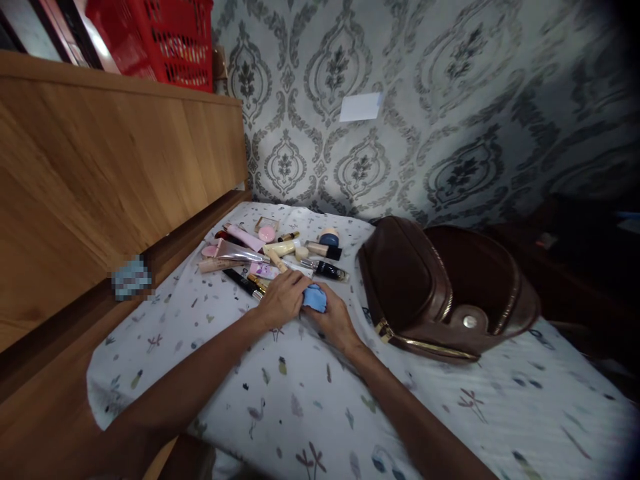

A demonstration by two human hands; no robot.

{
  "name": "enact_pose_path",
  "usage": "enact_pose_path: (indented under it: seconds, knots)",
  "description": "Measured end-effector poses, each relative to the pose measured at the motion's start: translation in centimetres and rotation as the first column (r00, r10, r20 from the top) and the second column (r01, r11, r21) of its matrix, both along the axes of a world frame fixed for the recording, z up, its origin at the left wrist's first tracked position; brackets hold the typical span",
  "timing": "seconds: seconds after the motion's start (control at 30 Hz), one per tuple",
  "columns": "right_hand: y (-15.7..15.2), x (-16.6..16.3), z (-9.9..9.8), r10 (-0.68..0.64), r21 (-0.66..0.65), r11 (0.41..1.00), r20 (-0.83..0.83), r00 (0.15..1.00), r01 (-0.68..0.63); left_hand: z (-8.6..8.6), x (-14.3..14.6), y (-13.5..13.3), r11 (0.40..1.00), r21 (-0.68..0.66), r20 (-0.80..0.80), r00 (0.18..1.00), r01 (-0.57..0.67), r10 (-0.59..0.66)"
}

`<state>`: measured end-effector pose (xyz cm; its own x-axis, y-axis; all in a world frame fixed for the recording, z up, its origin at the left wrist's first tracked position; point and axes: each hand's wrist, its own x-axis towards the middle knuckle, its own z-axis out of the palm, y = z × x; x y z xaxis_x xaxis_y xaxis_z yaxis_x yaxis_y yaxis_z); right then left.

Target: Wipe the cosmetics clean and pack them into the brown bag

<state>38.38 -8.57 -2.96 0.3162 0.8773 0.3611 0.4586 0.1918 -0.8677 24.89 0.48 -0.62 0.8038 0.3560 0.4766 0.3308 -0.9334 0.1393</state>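
My right hand [336, 323] is closed around a crumpled light blue cloth [315, 298]. Right beside it, my left hand [283, 300] has its fingers curled, with the fingertips against the cloth; whatever lies inside them is hidden. A beige tube [276, 260] shows just beyond the left knuckles, and I cannot tell whether that hand grips it. Makeup items are spread in a pile past both hands: a shiny pinkish squeeze tube [240, 251], a black-capped bottle [330, 270], a cream-coloured tube [281, 248], a black stick [240, 281] and a round pink compact [267, 233].
A brown leather bag [405, 287] with gold zips lies open at the right on the patterned white cloth [310, 400]. Wooden furniture [125, 160] borders the left side, with a red plastic basket [175, 47] on top. A patterned wall [285, 163] rises behind.
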Motion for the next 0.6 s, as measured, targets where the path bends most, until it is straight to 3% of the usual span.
enact_pose_path:
  seconds: [0.2,0.6]
  knots:
    - [0.11,0.36,-0.33,-0.035,-0.016,0.999,0.056,0.998,0.036,-0.26,0.08,0.0,0.999,0.008,0.033,0.999,0.036,-0.037]
    - [0.92,0.77,-0.87,-0.075,0.02,0.997,0.071,0.995,0.073,-0.65,0.47,-0.06,1.0,-0.011,0.091,0.996,-0.017,0.018]
